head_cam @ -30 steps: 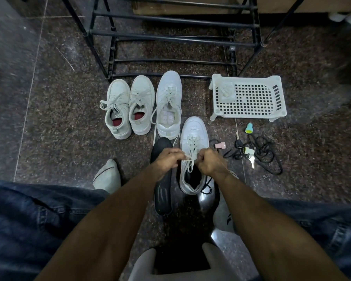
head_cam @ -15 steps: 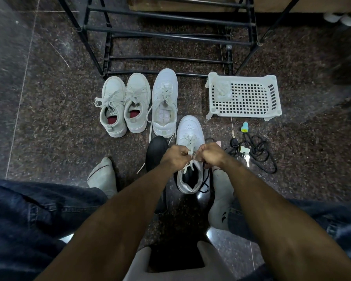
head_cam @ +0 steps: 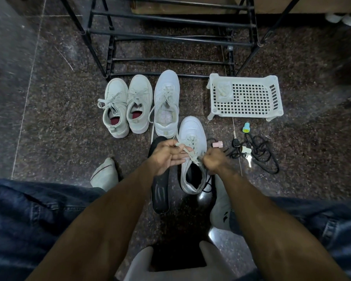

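Head camera, looking down: a seated person in blue jeans (head_cam: 28,220) works over a dark speckled stone floor (head_cam: 49,118) with pale joint lines. A pale curved seat edge (head_cam: 178,264) shows nearest, with grey-socked feet (head_cam: 104,175) planted to either side. A black insole (head_cam: 160,191) lies flat between the feet, just left of the white sneaker (head_cam: 193,130), which stands on the floor with its toe pointing away. The left hand (head_cam: 168,157), palm turned up, pinches the lace (head_cam: 185,152) under its thumb, the strand running across its fingers. The right hand (head_cam: 215,162) is clenched on the lace at the sneaker's tongue. To the right lie a pink cap (head_cam: 217,144), a tangled black cord with keys (head_cam: 255,153) and a teal cap (head_cam: 246,127). Farther off stand a second white sneaker (head_cam: 166,102) and a grey-green pair (head_cam: 128,104), and to their right a white plastic basket (head_cam: 245,96). A black metal shoe rack (head_cam: 170,37) stands farthest back. Half a second earlier both fists met knuckle to knuckle over the lacing; since then the left has opened and drawn the lace out to the left.
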